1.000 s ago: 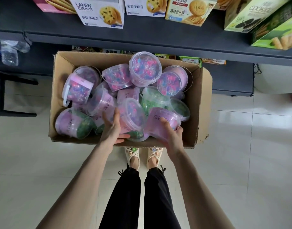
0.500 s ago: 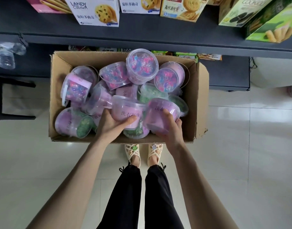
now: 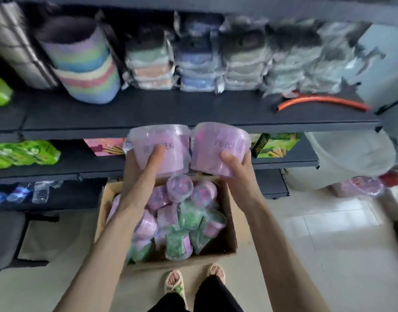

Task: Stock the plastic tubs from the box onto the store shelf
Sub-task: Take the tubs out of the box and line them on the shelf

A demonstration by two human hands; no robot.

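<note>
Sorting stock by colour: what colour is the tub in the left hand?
The tub is pinkish purple; head view.

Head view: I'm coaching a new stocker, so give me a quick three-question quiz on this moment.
1. True or false: the left hand grips the left pink tub and the right hand grips the right pink tub, both above the box.
2. Where does the box stand? A) on the floor B) on the dark shelf C) on a chair
3. What colour are the non-pink tubs in the box?

Key: 1 true; 2 A; 3 green.
</note>
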